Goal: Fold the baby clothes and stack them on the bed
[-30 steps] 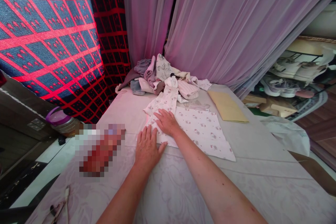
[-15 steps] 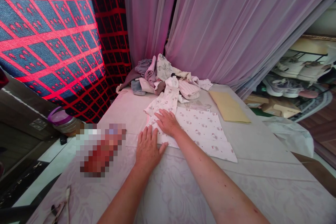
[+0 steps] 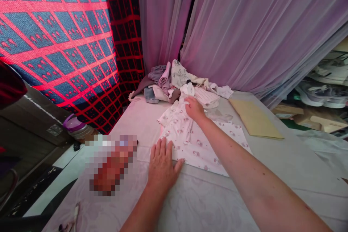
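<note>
A small white shirt (image 3: 201, 148) with a pink-and-grey cartoon print lies spread on the covered table. My left hand (image 3: 163, 165) rests flat at the shirt's near left edge, fingers stretched out. Farther up, my right hand (image 3: 195, 110) has its fingers closed on the sleeve at the far side of the shirt. My fingertips there are partly hidden. Just behind it sits a heap of clothes (image 3: 164, 79) in purple, white, pink and beige.
A yellow folded sheet (image 3: 255, 117) lies to the right. A blurred-out reddish object (image 3: 114, 166) is at the left, with a white cable (image 3: 76, 212) nearer me. Purple curtains (image 3: 231, 25) hang behind the table. Shoes (image 3: 323, 92) stand on a rack at the right.
My right hand has moved from lying flat on the shirt up to the sleeve and closed on it. The left hand stays flat. The view has shifted a little left.
</note>
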`<state>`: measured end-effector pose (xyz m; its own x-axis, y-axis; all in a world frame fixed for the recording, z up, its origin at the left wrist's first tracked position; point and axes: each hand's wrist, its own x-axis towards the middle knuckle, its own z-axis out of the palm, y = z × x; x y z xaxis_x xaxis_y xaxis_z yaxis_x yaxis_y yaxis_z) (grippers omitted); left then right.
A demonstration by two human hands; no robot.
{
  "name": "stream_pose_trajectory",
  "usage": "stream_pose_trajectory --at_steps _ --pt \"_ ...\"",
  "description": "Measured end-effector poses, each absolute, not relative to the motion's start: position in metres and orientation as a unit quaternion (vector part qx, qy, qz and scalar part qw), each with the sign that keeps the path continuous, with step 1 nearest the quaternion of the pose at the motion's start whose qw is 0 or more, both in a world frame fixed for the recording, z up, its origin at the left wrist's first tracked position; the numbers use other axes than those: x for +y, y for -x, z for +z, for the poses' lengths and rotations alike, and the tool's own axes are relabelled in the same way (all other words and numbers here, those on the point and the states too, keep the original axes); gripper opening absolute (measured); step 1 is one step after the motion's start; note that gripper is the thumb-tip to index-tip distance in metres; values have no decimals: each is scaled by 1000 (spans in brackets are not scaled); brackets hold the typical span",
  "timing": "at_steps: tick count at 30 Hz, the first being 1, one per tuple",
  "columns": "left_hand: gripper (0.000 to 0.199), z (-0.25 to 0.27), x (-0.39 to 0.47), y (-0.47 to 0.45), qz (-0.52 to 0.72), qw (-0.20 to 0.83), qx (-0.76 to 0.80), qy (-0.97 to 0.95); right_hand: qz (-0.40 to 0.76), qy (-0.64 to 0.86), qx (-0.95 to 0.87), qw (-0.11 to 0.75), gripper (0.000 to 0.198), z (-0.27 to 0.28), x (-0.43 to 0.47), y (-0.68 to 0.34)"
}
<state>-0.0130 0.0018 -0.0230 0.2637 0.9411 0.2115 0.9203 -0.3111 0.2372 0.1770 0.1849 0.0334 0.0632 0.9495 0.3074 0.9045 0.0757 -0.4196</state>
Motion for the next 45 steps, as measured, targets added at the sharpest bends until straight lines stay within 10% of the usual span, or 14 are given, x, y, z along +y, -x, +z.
stream_pose_trajectory --at_steps 13,20,37,45 --pt "67 -25 0 14 180 60 588 -786 -12 698 -699 157 57 44 251 -183" --pt "69 -26 0 14 172 65 590 -786 -21 699 -698 155 31 56 238 -191" --pt "31 -16 10 21 240 45 599 -763 185 632 -608 443 23 86 76 -250" --pt "49 -17 23 40 293 62 637 -710 291 596 -512 546 15 52 18 -274"
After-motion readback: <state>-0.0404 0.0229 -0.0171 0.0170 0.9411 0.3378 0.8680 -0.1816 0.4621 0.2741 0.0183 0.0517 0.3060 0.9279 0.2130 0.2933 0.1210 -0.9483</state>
